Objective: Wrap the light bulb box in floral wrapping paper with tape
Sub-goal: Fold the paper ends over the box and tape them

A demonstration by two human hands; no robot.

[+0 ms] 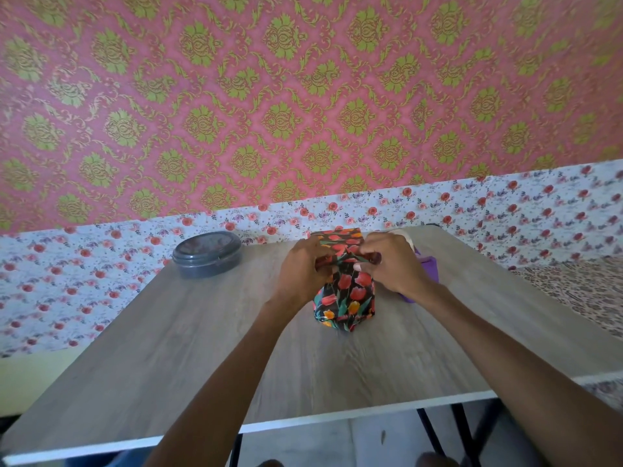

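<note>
The fingers (323,261) of the left hand (303,269) are curled and pinch a fold of the floral wrapping paper (350,293) at the near top edge of the parcel. The fingertips (369,258) of the right hand (392,264) are curled in the same manner and pinch the same fold from the other side. The 2 hands almost meet over the middle of the fold, and each one has only the paper in its grip.

The paper is black with red and orange tulips and green leaves. It covers the light bulb box (341,238) on every side that shows, so the carton itself is not visible. The box stands upright on the wooden table (202,332), toward the far edge.

Just beside the box on the right, partly behind the right hand, is a purple tape dispenser (428,268). Behind that hand there is a pale rounded thing (404,236), perhaps a roll of tape, but it is too hidden to tell. Well apart to the left stands a dark round container (207,252) with a lid. Behind the table is a wall (303,96), pink and green above, with a band of small red flowers below.
</note>
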